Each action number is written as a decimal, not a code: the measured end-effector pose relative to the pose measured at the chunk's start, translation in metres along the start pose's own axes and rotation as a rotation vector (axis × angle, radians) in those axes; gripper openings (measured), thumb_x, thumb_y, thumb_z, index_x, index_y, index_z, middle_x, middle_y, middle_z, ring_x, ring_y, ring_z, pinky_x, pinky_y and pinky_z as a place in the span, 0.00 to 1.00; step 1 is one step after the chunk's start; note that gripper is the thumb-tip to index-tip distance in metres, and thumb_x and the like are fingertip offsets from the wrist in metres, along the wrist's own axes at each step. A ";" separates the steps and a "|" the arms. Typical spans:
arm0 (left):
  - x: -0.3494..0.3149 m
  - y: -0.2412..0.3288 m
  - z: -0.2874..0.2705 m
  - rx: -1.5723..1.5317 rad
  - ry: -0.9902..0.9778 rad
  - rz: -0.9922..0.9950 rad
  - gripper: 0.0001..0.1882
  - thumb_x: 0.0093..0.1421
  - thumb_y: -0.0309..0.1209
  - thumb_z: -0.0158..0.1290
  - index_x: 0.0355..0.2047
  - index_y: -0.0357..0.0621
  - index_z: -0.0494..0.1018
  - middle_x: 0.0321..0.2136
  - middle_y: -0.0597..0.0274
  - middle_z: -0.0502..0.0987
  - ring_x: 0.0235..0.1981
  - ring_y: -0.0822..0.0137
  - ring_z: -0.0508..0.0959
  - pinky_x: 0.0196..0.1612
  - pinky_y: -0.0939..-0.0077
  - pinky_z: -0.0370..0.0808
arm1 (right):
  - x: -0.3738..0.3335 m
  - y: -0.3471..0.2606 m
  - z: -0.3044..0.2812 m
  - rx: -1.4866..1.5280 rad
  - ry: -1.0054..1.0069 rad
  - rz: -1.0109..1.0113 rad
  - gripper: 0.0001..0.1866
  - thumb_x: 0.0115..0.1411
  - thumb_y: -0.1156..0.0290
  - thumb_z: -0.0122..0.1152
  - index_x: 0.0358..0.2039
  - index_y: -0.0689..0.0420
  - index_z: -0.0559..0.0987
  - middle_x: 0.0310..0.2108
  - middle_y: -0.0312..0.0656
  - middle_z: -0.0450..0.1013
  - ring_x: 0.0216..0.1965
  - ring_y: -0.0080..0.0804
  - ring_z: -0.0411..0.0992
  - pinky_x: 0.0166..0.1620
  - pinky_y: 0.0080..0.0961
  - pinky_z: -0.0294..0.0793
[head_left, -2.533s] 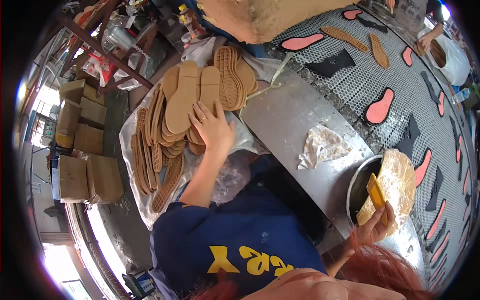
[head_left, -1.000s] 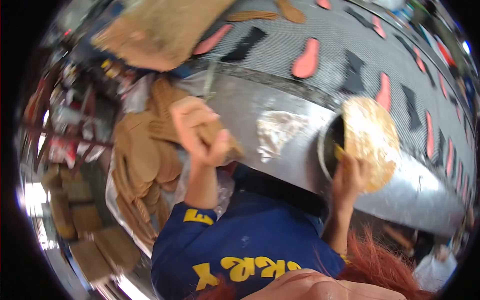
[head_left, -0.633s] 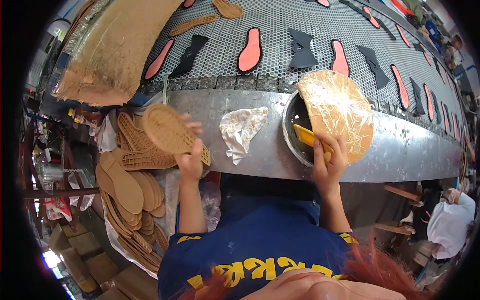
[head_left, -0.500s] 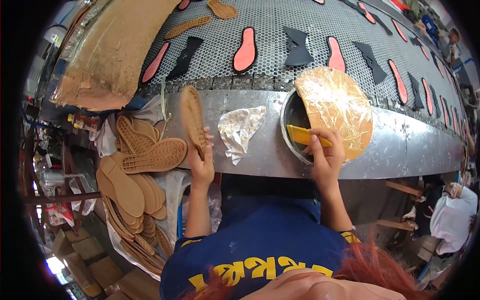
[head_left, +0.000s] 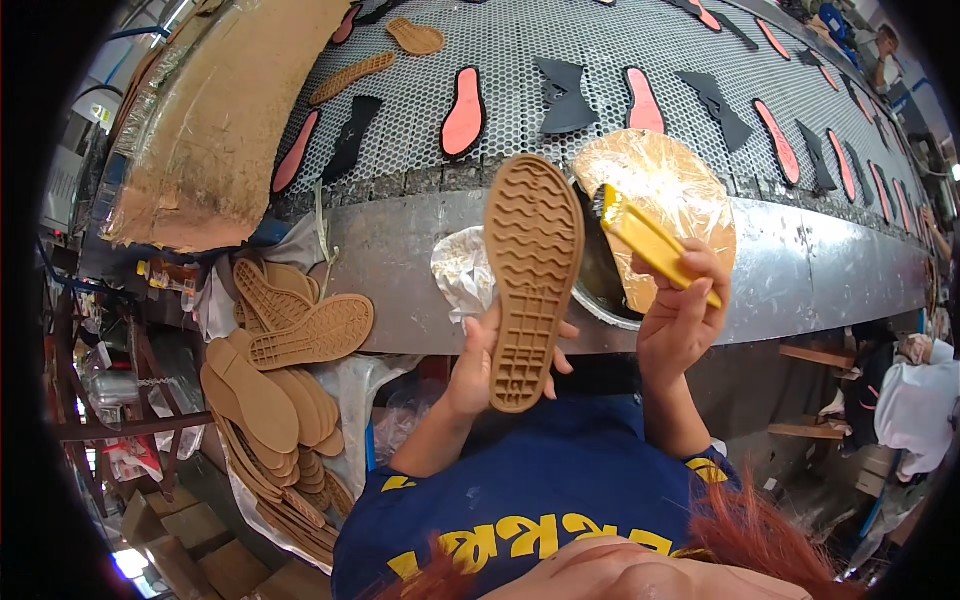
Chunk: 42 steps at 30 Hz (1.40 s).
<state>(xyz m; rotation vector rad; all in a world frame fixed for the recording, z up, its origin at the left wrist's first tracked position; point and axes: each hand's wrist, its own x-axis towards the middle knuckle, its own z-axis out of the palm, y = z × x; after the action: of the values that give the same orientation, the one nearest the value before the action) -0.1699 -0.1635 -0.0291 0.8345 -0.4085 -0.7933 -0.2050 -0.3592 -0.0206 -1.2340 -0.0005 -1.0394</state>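
Note:
A tan shoe sole (head_left: 535, 270) lies across my left hand (head_left: 475, 365), tread side up, wavy ridges at the front and a square grid toward the heel. My left fingers are around its heel end. In my right hand (head_left: 690, 310) is a yellow-handled brush (head_left: 650, 240), its dark bristles raised at the upper left end. Beneath the brush stands a round metal pot (head_left: 598, 285), partly covered by a tape-wrapped cardboard lid (head_left: 690, 190). Its inside is mostly hidden by the sole and lid. Crumpled white paper (head_left: 462, 272) sits on the metal ledge, left of the held sole.
Beyond the metal ledge (head_left: 790, 270) a mesh conveyor (head_left: 420, 120) carries pink insoles (head_left: 463, 115), black pieces (head_left: 565, 95) and two tan soles. A heap of tan soles (head_left: 260, 390) lies to my left. Behind it stands a worn cardboard panel (head_left: 215, 120).
My left hand has brought the sole rightward to the middle and turned its tread up. The brush has risen out of the pot in my right hand. Pieces on the conveyor appear shifted slightly left.

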 end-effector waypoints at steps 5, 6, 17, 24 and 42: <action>-0.004 0.000 0.016 0.017 -0.037 -0.143 0.48 0.59 0.69 0.24 0.65 0.42 0.43 0.51 0.39 0.67 0.39 0.60 0.77 0.31 0.72 0.80 | 0.005 -0.018 0.002 -0.415 -0.240 -0.245 0.13 0.63 0.66 0.54 0.40 0.63 0.75 0.44 0.53 0.68 0.44 0.38 0.70 0.45 0.29 0.72; -0.004 0.000 0.019 0.029 -0.045 -0.147 0.48 0.59 0.69 0.24 0.65 0.42 0.43 0.51 0.40 0.67 0.39 0.60 0.77 0.31 0.73 0.80 | 0.005 -0.020 0.004 -0.459 -0.276 -0.271 0.13 0.63 0.66 0.55 0.40 0.63 0.76 0.44 0.53 0.68 0.43 0.38 0.70 0.45 0.29 0.72; -0.007 0.001 0.031 0.159 -0.064 -0.199 0.53 0.54 0.73 0.32 0.65 0.40 0.44 0.49 0.44 0.68 0.38 0.65 0.76 0.31 0.77 0.78 | 0.007 -0.017 -0.003 -0.472 -0.269 -0.313 0.11 0.62 0.69 0.55 0.39 0.64 0.75 0.44 0.53 0.68 0.42 0.39 0.71 0.43 0.29 0.75; -0.004 0.009 0.035 0.238 -0.042 -0.208 0.56 0.52 0.74 0.34 0.64 0.39 0.45 0.47 0.46 0.69 0.36 0.66 0.77 0.28 0.79 0.78 | 0.005 -0.020 -0.007 -0.382 -0.350 -0.220 0.07 0.61 0.74 0.54 0.37 0.63 0.75 0.43 0.54 0.69 0.41 0.38 0.71 0.43 0.28 0.73; 0.021 0.009 0.036 -0.002 0.213 -0.032 0.44 0.61 0.67 0.20 0.62 0.43 0.49 0.48 0.44 0.70 0.35 0.57 0.79 0.21 0.69 0.81 | -0.016 -0.042 -0.013 -0.309 -0.684 -0.174 0.08 0.56 0.76 0.58 0.36 0.64 0.73 0.41 0.55 0.69 0.40 0.46 0.72 0.43 0.32 0.74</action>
<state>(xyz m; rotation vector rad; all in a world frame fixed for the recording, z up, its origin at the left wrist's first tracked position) -0.1736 -0.1939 0.0009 0.9157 -0.2061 -0.7256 -0.2476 -0.3577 -0.0020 -1.8499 -0.4992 -0.7332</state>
